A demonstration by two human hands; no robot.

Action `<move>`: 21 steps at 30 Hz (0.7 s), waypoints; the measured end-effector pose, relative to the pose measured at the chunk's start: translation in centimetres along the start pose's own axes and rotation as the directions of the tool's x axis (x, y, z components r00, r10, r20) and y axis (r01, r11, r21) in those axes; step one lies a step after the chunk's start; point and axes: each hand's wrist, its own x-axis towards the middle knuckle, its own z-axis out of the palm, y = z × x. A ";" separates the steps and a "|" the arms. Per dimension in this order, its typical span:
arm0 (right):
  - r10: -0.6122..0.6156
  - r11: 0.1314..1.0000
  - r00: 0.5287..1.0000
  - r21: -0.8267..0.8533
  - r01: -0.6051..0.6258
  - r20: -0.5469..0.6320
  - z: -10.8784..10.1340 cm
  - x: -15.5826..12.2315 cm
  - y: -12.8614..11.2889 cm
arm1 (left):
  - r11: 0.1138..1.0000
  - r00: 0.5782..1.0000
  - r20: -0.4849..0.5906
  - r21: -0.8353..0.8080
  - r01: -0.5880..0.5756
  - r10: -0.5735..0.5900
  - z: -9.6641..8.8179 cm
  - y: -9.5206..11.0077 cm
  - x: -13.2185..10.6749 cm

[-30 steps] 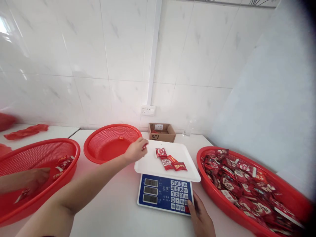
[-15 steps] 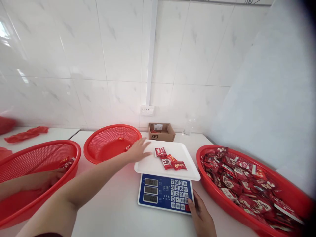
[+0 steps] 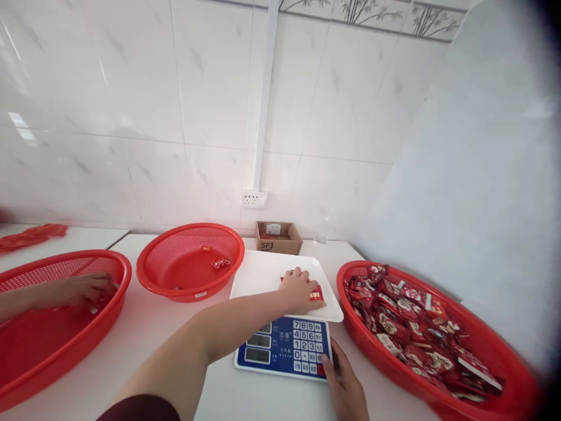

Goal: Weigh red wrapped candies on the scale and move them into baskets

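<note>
The left hand (image 3: 300,289) lies palm down over the red packets (image 3: 317,293) on the scale's white tray (image 3: 258,275), fingers bent. The right hand (image 3: 346,389) rests at the near right corner of the blue keypad (image 3: 284,349). A full red basket (image 3: 370,358) stands right of the scale and a round basket (image 3: 190,286) left. Farther left, another person's hand (image 3: 83,288) reaches into a third basket (image 3: 65,345).
</note>
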 end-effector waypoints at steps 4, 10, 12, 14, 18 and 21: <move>-0.013 1.000 1.000 -0.001 0.013 0.005 -0.1 0.0 0.1 | 1.000 1.000 -0.015 0.016 -0.021 0.021 -0.8 -0.8 0.1; 0.010 1.000 1.000 -0.008 -0.010 0.012 0.0 0.2 0.4 | 0.999 0.997 -0.069 0.011 0.032 -0.031 -1.5 -2.2 0.0; 0.004 1.000 1.000 -0.008 -0.004 0.003 0.0 0.2 0.4 | 0.997 0.991 -0.112 -0.003 0.079 -0.078 -2.0 -2.7 -0.2; -0.005 1.000 1.000 -0.010 0.005 -0.002 0.0 0.2 0.4 | 0.991 0.977 -0.164 -0.024 0.131 -0.134 -2.8 -3.4 -0.6; -0.030 1.000 0.999 -0.004 0.030 -0.014 0.0 0.1 0.3 | 0.967 0.930 -0.267 -0.071 0.244 -0.254 -5.4 -6.1 -2.3; -0.029 0.999 0.999 0.016 0.029 -0.020 -0.1 0.2 0.4 | 0.931 0.878 -0.311 -0.098 0.352 -0.365 -7.3 -9.3 -4.5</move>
